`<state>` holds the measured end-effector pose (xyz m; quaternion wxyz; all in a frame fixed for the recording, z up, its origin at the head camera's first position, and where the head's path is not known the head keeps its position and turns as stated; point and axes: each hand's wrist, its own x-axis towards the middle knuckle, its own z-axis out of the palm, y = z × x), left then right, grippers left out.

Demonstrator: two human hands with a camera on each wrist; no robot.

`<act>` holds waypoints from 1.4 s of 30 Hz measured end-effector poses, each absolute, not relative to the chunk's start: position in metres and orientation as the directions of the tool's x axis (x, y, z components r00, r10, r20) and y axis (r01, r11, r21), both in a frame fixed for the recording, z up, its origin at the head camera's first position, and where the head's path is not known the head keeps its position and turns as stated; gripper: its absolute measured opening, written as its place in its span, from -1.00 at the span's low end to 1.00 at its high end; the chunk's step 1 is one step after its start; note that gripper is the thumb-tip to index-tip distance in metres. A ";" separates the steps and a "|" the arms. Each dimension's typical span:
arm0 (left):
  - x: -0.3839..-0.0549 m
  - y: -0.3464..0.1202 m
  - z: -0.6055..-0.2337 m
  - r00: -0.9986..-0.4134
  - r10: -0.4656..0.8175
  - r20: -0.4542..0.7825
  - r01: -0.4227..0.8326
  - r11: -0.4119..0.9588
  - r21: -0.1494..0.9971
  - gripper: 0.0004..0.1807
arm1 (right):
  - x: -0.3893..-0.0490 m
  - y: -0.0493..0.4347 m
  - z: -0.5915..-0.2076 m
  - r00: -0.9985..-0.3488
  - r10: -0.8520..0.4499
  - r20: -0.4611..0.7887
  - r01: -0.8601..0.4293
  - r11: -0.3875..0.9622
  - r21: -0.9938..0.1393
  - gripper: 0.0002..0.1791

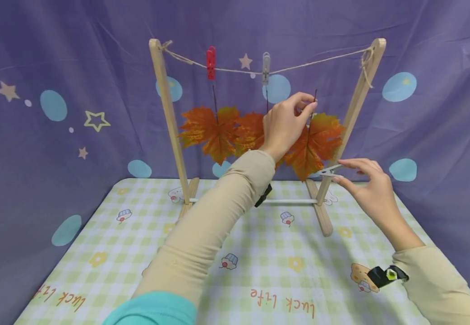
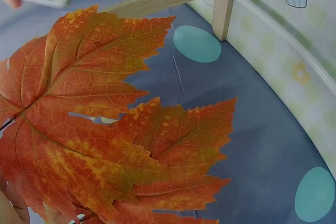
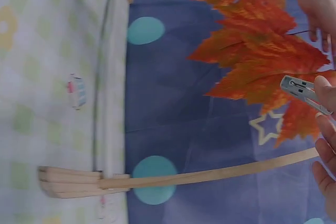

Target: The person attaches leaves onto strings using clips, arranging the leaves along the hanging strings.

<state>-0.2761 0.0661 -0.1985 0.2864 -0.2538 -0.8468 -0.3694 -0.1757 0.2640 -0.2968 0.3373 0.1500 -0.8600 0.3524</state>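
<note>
In the head view my left hand point(image 1: 285, 122) pinches the thin dark stem of an orange maple leaf point(image 1: 314, 144), which hangs below the string at the right. My right hand point(image 1: 366, 185), lower and further right, grips a grey clothespin point(image 1: 328, 171) between thumb and fingers. The same clothespin point(image 3: 302, 90) shows in the right wrist view, in front of the leaves. A red clothespin point(image 1: 211, 64) and another grey clothespin point(image 1: 266, 68) sit on the string point(image 1: 235, 71). Under them hang a left leaf point(image 1: 212, 131) and a middle leaf point(image 1: 251, 128), the latter partly hidden by my left hand.
A wooden frame with a left post point(image 1: 170, 122) and a right post point(image 1: 354, 117) carries the string. A white rod point(image 1: 287, 201) joins its feet on the checkered tablecloth point(image 1: 251, 275). Behind stands a purple curtain point(image 1: 76, 45) with stars and blue dots.
</note>
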 end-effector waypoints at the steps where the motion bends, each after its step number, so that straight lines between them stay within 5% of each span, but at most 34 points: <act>1: -0.277 0.066 -0.198 -0.707 0.215 0.674 0.639 0.601 0.479 -0.71 | -0.176 0.264 -0.293 -0.726 -0.013 0.688 -0.495 0.705 -0.509 -0.54; 26: -0.277 0.071 -0.193 -0.719 0.197 0.667 0.615 0.629 0.476 -0.74 | -0.200 0.248 -0.208 -0.591 0.157 0.791 -0.488 0.711 -0.506 -0.56; 42: -0.276 0.072 -0.191 -0.722 0.133 0.679 0.579 0.652 0.489 -0.72 | -0.214 0.247 -0.173 -0.490 0.107 0.865 -0.514 0.766 -0.386 -0.58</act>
